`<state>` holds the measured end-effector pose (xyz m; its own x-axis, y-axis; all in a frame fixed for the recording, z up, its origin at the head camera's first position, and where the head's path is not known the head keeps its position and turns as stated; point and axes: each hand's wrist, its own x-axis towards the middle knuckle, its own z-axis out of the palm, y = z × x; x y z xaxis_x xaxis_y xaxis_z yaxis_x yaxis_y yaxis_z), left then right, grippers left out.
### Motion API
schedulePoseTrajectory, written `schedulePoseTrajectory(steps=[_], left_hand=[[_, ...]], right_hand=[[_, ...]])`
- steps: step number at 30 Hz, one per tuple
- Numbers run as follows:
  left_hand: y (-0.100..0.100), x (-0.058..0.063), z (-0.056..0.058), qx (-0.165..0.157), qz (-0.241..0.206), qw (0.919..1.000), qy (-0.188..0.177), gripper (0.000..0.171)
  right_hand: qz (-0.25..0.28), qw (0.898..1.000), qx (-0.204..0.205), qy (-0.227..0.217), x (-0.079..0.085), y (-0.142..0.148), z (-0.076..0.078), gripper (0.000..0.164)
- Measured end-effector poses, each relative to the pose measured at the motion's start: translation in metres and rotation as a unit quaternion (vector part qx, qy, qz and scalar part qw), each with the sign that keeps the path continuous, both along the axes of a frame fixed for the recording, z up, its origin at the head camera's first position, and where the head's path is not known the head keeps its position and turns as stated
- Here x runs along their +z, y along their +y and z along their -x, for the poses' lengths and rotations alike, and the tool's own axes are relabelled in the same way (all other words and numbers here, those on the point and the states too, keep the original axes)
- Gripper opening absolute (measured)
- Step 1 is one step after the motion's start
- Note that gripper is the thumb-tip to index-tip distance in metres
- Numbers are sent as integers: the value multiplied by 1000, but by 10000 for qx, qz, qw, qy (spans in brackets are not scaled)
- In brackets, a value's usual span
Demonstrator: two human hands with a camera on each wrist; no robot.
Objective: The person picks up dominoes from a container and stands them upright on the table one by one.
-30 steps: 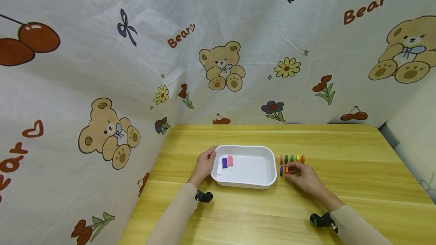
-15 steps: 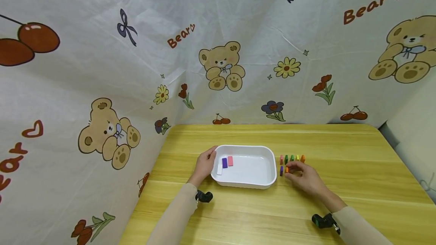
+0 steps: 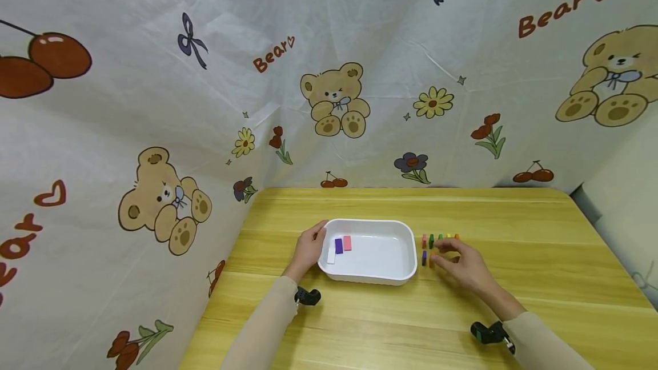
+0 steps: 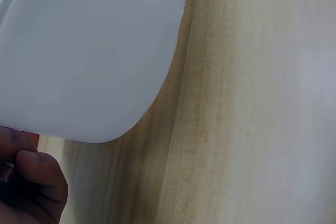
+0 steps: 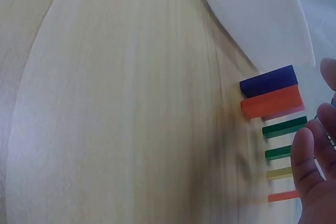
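Note:
At the white tray's [image 3: 370, 280] left end, my left hand [image 3: 308, 249] holds the rim; in the left wrist view its curled fingers [image 4: 44, 174] lie against the tray's outer wall. Three domino blocks lie flat inside: a white one [image 3: 331, 254], a purple one [image 3: 338, 246] and a pink one [image 3: 347, 242]. My right hand [image 3: 465, 267] is right of the tray, thumb and forefinger spread, holding nothing. Just left of its thumb an orange domino block [image 5: 273, 101] stands upright beside a purple domino block [image 5: 269, 81]. The right wrist view shows the fingers apart from both.
Behind stands a row of upright domino blocks: pink [image 3: 424, 241], dark green [image 3: 431, 240], lighter green [image 3: 440, 237], yellow and orange, partly hidden by the right hand. The wooden table [image 3: 370, 324] meets a printed cloth [image 3: 380, 159] at the back and left.
My right hand has let go of the orange domino block, its fingers spreading and shifting slightly right. That block now stands slightly nearer the purple one. The left hand and tray stay put.

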<state>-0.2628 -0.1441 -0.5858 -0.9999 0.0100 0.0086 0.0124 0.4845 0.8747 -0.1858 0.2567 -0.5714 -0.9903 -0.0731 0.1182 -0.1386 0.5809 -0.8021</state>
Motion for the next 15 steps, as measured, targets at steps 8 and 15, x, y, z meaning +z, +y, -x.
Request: schedulePoseTrajectory(steps=[8,15], left_hand=[[0,1,-1,-40,-27,10000,-25,41],[0,1,-1,-38,-3,10000,-10,41]], right_hand=[[78,9998,10,172,10,-7,-1,37],[159,9995,110,243,19,-20,0,30]])
